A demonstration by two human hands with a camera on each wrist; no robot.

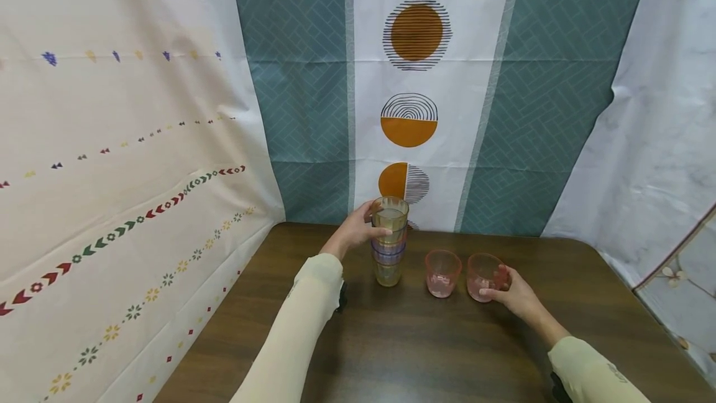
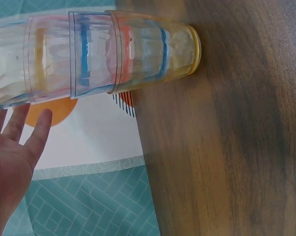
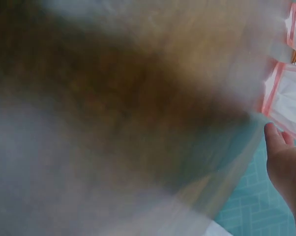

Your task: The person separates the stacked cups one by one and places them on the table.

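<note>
A tall stack of nested clear tumblers [image 1: 388, 269], tinted yellow, pink and blue, stands upright at the back of the table. My left hand [image 1: 359, 227] grips it near the top from the left, thumb in front and fingers behind. In the left wrist view, some fingers of that hand are spread beside the stack [image 2: 94, 54]. To the right of the stack are two pink-tinted tumblers. The nearer one to it, the middle tumbler [image 1: 442, 278], stands untouched. My right hand [image 1: 519, 296] holds the rightmost pink tumbler [image 1: 481, 275] at its right side, thumb in front.
The dark wooden table [image 1: 414, 341] reaches back to a hanging teal and white curtain [image 1: 307, 142]. A cream patterned cloth [image 1: 140, 204] hangs along the left side, and a whitish marbled cloth [image 1: 660, 142] along the right. Much of the right wrist view is blurred.
</note>
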